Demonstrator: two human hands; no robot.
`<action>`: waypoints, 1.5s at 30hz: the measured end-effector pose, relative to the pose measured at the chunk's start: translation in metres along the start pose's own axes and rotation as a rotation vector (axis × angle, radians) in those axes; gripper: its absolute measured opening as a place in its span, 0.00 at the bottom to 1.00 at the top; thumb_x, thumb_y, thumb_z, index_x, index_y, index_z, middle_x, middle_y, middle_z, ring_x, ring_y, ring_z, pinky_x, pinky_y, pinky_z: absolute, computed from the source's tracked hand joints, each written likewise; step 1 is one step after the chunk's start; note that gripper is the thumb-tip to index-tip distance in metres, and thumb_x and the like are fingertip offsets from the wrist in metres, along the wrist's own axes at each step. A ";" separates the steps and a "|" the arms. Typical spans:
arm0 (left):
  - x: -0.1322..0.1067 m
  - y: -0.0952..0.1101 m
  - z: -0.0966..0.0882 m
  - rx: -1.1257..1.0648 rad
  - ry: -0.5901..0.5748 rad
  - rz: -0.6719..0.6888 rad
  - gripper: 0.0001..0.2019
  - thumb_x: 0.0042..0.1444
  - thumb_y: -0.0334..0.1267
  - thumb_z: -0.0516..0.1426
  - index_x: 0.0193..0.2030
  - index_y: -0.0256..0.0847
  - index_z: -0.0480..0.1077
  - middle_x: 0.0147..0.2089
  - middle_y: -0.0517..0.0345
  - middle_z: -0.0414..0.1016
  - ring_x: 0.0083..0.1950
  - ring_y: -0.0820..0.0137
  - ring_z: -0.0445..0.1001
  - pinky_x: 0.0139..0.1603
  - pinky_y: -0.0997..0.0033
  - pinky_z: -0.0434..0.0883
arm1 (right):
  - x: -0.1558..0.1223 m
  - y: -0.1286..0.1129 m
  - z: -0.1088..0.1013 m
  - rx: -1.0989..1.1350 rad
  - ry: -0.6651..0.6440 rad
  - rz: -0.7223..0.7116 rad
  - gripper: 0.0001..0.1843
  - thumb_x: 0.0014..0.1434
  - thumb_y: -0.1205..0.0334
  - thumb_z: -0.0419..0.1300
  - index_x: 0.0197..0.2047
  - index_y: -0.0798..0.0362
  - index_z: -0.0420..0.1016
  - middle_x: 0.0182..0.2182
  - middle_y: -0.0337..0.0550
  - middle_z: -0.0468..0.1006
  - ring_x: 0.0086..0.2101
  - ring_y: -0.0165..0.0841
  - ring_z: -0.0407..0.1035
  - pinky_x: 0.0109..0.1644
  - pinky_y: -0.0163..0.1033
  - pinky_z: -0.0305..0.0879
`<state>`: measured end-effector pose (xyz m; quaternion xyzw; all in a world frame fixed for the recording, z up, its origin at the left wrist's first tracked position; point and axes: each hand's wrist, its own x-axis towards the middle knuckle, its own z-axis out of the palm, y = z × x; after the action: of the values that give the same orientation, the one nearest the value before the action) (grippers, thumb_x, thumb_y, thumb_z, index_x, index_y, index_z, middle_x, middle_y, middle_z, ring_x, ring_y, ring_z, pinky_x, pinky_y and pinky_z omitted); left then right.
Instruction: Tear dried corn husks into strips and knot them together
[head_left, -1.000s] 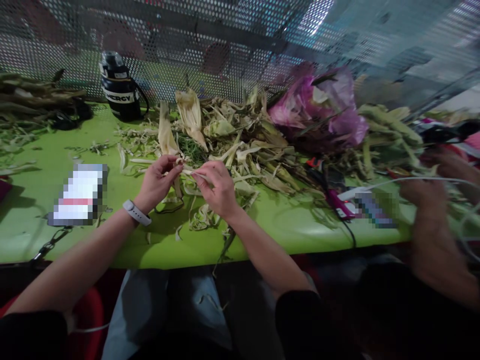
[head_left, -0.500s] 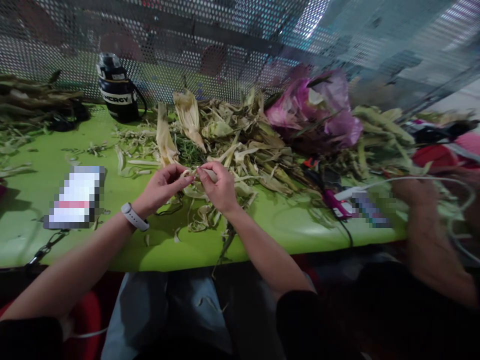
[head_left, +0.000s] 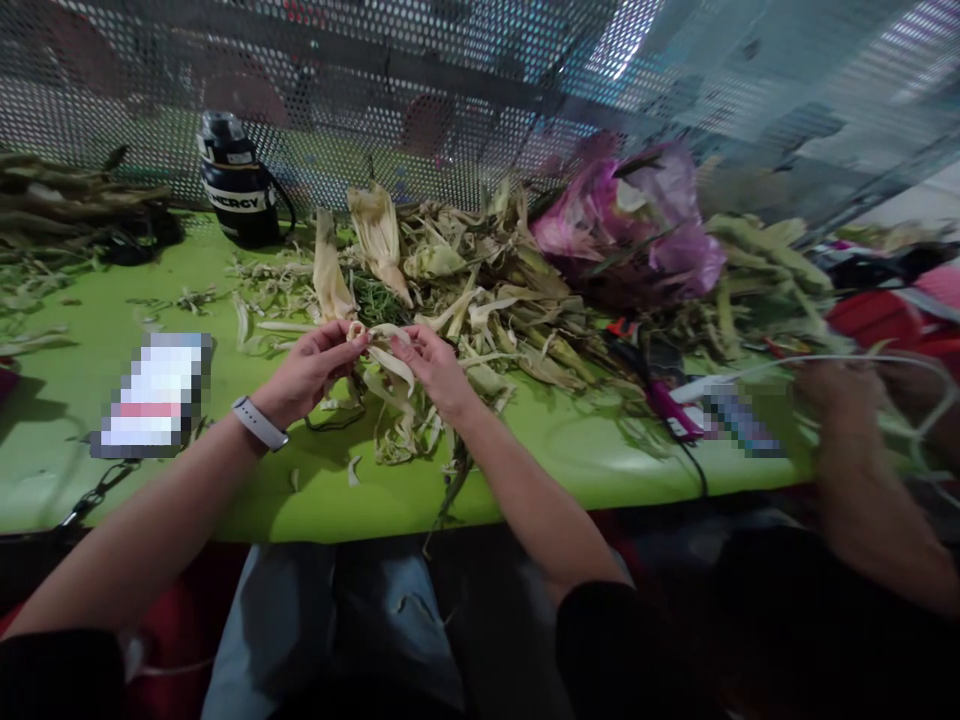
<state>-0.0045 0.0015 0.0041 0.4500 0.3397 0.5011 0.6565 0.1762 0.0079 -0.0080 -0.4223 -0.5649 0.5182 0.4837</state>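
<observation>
At the left of the green table [head_left: 45,480], a phone [head_left: 150,395] lies flat, screen up, apart from the scraps, presumably to keep it clean and readable. Behind it a dark bottle [head_left: 238,200] stands upright near the mesh panel, apparently set back to leave working room. The left hand [head_left: 304,372] pinches a curled piece [head_left: 356,329] of husk between thumb and forefinger, fingers narrow, seemingly to steady it. The right hand [head_left: 439,372] has thumb and fingers closed on a pale husk strip [head_left: 397,368], its free end hanging below; whether strip and curl are joined cannot be told. Both are held low over the table, just in front of the husk pile [head_left: 517,310], which probably serves as stock within reach. Further right, a pink plastic bag [head_left: 637,235] rests against the pile, and a co-worker's hand [head_left: 836,385] appears, its grip unclear.
</observation>
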 end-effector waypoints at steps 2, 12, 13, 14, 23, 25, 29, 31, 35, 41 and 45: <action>0.002 0.001 -0.001 -0.006 0.024 0.003 0.11 0.46 0.38 0.69 0.35 0.40 0.74 0.31 0.61 0.73 0.25 0.80 0.66 0.23 0.80 0.64 | 0.000 -0.001 -0.001 0.062 -0.051 0.069 0.29 0.47 0.36 0.66 0.41 0.51 0.68 0.27 0.35 0.74 0.23 0.27 0.66 0.25 0.34 0.65; 0.007 0.005 -0.003 -0.022 0.215 0.049 0.10 0.43 0.30 0.66 0.30 0.38 0.69 0.26 0.65 0.70 0.23 0.83 0.64 0.22 0.83 0.61 | 0.000 -0.010 -0.014 0.034 0.042 -0.037 0.34 0.41 0.52 0.74 0.49 0.51 0.67 0.27 0.32 0.74 0.27 0.25 0.68 0.30 0.32 0.66; 0.007 0.005 -0.003 -0.009 0.228 0.068 0.09 0.43 0.30 0.66 0.29 0.38 0.69 0.26 0.65 0.69 0.22 0.82 0.63 0.22 0.82 0.61 | 0.000 -0.011 -0.015 0.034 0.047 -0.066 0.34 0.41 0.53 0.74 0.49 0.51 0.68 0.28 0.32 0.74 0.28 0.25 0.68 0.32 0.32 0.67; 0.007 0.005 -0.003 0.008 0.239 0.088 0.08 0.44 0.30 0.66 0.30 0.38 0.70 0.27 0.64 0.69 0.23 0.82 0.63 0.22 0.82 0.60 | -0.001 -0.013 -0.016 0.029 0.051 -0.081 0.33 0.42 0.53 0.74 0.49 0.51 0.68 0.28 0.33 0.74 0.28 0.25 0.68 0.32 0.32 0.68; 0.006 0.002 -0.005 0.115 0.254 0.167 0.16 0.44 0.37 0.69 0.36 0.41 0.69 0.31 0.63 0.75 0.28 0.78 0.69 0.27 0.78 0.64 | -0.007 -0.018 -0.019 0.124 -0.045 -0.109 0.15 0.51 0.57 0.66 0.44 0.48 0.76 0.28 0.34 0.76 0.24 0.25 0.67 0.28 0.35 0.69; 0.006 0.002 -0.004 0.099 0.230 0.132 0.17 0.43 0.37 0.70 0.35 0.40 0.68 0.30 0.63 0.75 0.28 0.78 0.69 0.26 0.78 0.64 | -0.010 -0.018 -0.020 0.181 -0.088 -0.127 0.11 0.52 0.57 0.63 0.40 0.48 0.78 0.35 0.39 0.80 0.30 0.29 0.72 0.38 0.42 0.74; 0.003 0.002 0.000 0.069 0.127 0.076 0.18 0.41 0.38 0.71 0.34 0.38 0.68 0.30 0.62 0.75 0.30 0.77 0.72 0.29 0.78 0.67 | -0.014 -0.016 -0.018 0.206 -0.164 -0.213 0.17 0.52 0.58 0.64 0.47 0.46 0.79 0.46 0.42 0.79 0.42 0.36 0.75 0.51 0.51 0.73; 0.001 0.001 0.002 0.081 0.085 0.069 0.18 0.41 0.38 0.71 0.34 0.37 0.69 0.32 0.61 0.76 0.32 0.77 0.74 0.31 0.78 0.69 | -0.015 -0.015 -0.015 0.135 -0.120 -0.277 0.17 0.52 0.59 0.67 0.47 0.43 0.79 0.45 0.40 0.78 0.43 0.34 0.75 0.52 0.49 0.73; -0.001 -0.002 0.004 0.128 0.049 0.067 0.17 0.42 0.37 0.71 0.35 0.36 0.70 0.33 0.60 0.76 0.32 0.76 0.74 0.32 0.77 0.70 | -0.017 -0.014 -0.009 -0.135 0.046 -0.453 0.06 0.55 0.56 0.68 0.37 0.42 0.82 0.37 0.40 0.74 0.40 0.33 0.72 0.48 0.46 0.73; -0.003 -0.003 0.006 0.225 0.026 0.083 0.16 0.42 0.39 0.71 0.34 0.35 0.71 0.31 0.59 0.76 0.30 0.76 0.73 0.31 0.75 0.69 | -0.023 -0.017 -0.005 -0.422 0.146 -0.654 0.05 0.59 0.55 0.64 0.37 0.43 0.81 0.43 0.42 0.76 0.47 0.37 0.69 0.52 0.48 0.68; -0.005 -0.003 0.009 0.294 0.064 0.092 0.17 0.40 0.41 0.71 0.30 0.35 0.71 0.27 0.61 0.74 0.27 0.77 0.71 0.29 0.76 0.68 | -0.025 -0.016 0.000 -0.304 0.060 -0.417 0.14 0.59 0.52 0.64 0.46 0.48 0.74 0.33 0.39 0.77 0.35 0.31 0.71 0.44 0.42 0.70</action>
<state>0.0032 -0.0055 0.0045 0.5401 0.4093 0.4897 0.5486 0.1807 -0.0180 0.0049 -0.3798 -0.6964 0.3038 0.5277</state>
